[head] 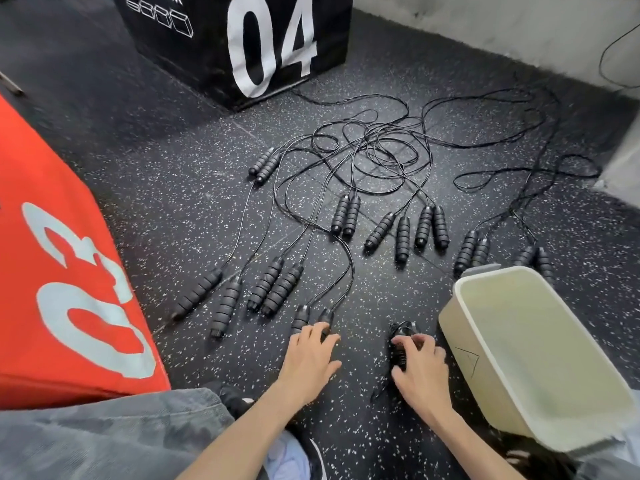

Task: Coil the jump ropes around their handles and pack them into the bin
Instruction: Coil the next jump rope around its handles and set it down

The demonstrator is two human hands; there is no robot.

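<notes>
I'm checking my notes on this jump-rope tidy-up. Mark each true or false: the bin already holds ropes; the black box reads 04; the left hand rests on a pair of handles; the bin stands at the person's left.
1. The bin already holds ropes. False: nothing shows inside it.
2. The black box reads 04. True.
3. The left hand rests on a pair of handles. True.
4. The bin stands at the person's left. False: it is at the right, beside the right hand.

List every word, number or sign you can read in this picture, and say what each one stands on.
"04": large white digits on the side of the black box.
"03": large pale digits on the red box, seen at a slant.
White lettering and a row of small box outlines at the black box's top edge: cut off, not readable.
A faint triangle mark on the outer wall of the cream bin: no text readable.
</notes>
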